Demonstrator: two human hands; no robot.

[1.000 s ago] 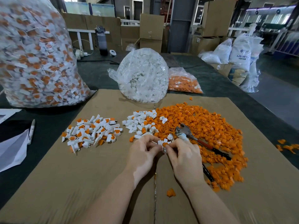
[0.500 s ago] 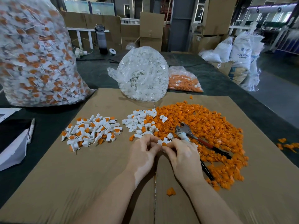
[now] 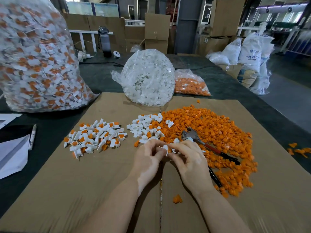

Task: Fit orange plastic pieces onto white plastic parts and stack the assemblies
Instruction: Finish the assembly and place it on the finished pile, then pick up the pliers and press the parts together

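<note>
At the far left edge of the frame, white paper sheets [image 3: 11,153] and a marker pen [image 3: 32,137] lie on the dark counter [image 3: 55,130]. Above them, filling the upper left, stands a large clear bag of finished white-and-orange assemblies [image 3: 37,64]. A flat cardboard sheet [image 3: 84,182] covers the counter's near part, and on its left-centre lies a loose pile of assemblies [image 3: 94,137], white parts with orange pieces fitted in. Behind, at upper centre, are a dark water bottle [image 3: 104,42] and a clear bag of white parts [image 3: 149,79] that stands on the far edge of the cardboard. Just below it, a small heap of loose white parts [image 3: 143,126] touches the left side of the wide heap of orange pieces [image 3: 215,132]. At the centre of the frame the left hand [image 3: 148,158] and right hand [image 3: 188,158] meet fingertip to fingertip just above the cardboard; the fingers of both hands are curled and pinch one white part with an orange piece [image 3: 167,149] between them. Whether the orange piece is fully seated cannot be told. A single orange piece [image 3: 177,198] lies on the cardboard between the forearms. Right of the hands, pliers [image 3: 198,140] with dark handles lie on the orange heap. A smaller bag of orange pieces [image 3: 190,84] sits right of the white bag, and white sacks [image 3: 252,52] stand at upper right.
</note>
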